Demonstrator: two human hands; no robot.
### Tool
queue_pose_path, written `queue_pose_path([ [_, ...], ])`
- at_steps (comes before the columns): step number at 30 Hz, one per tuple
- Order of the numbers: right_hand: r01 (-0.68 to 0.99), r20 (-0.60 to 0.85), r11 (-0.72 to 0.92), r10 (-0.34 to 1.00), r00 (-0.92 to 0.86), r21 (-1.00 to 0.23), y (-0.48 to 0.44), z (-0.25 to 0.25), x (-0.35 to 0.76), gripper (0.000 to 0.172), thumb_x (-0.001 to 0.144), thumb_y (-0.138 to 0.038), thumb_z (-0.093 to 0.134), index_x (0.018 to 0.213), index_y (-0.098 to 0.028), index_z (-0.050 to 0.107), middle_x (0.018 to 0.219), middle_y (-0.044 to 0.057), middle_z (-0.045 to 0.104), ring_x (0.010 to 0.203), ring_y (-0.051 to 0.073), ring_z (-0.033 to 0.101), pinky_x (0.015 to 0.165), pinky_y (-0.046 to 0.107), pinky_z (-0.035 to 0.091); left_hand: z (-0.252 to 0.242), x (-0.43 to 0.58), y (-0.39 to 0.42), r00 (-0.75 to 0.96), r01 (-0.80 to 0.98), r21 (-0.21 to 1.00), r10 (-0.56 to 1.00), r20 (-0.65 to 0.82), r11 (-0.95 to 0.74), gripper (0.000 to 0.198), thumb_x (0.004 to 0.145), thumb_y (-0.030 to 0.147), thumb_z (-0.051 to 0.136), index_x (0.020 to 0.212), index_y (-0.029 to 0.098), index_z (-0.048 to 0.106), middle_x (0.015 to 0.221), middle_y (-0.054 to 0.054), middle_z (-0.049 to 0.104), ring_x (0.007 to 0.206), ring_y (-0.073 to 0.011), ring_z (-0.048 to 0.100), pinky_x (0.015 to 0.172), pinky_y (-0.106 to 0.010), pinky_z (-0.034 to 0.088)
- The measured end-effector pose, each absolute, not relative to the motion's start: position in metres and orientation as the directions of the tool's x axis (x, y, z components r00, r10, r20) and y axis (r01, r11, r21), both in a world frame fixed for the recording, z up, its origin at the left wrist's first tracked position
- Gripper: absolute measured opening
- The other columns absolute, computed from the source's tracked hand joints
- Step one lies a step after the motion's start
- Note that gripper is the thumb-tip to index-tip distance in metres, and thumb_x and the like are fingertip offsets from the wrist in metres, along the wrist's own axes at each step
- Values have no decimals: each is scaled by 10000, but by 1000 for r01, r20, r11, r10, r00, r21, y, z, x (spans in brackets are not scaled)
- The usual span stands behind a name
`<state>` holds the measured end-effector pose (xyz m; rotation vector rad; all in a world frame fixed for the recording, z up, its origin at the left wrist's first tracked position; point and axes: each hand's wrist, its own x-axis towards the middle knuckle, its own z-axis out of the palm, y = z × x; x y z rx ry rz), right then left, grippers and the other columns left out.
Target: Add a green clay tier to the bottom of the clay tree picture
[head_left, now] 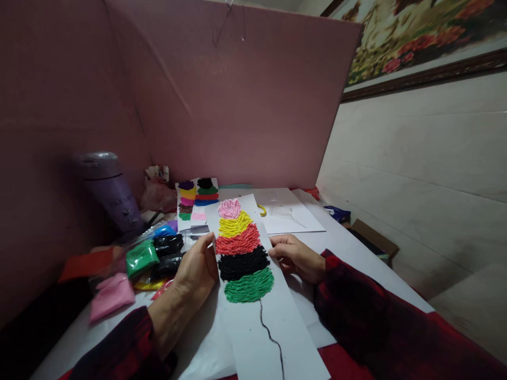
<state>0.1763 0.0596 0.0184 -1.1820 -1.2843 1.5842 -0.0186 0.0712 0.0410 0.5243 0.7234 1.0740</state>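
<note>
Leftward, left hand (199, 268): grip on white rectangular card with coloured clay-like bands (253, 287), left edge.
Card: between both hands, over white bench (368, 274); likely light, bendy, bands dentable; take bare edges.
Right hand (298, 258): pinching right edge.

Pink partition (237, 95) behind white table (348, 253); 1 framed painting (423, 45) on pale wall (428, 153).

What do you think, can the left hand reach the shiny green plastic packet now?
Probably yes: the green packet looks uncovered, though the left hand holds the white rectangular card and shiny black packets lie between.
</note>
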Motion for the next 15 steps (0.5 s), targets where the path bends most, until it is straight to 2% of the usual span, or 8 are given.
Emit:
queue_pose_path([
  [5,-12,-183,-194,940,-287,-981,60,18,175,62,625,-201,538,638,-179,481,474,-94,330,388,37,190,387,193,104,36,-21,72,357,-586,703,908,-221,402,355,937,219,365,1174,110,606,894,-92,743,823,-243,702,848,-389,518],
  [15,-18,-171,-184,942,-287,-983,62,13,177,89,664,-225,551,653,-176,479,495,-87,344,386,36,240,370,173,157,37,-21,70,434,-614,653,881,-188,442,371,973,318,338,1188,169,601,1016,-84,715,955,-252,666,920,-422,478],
])
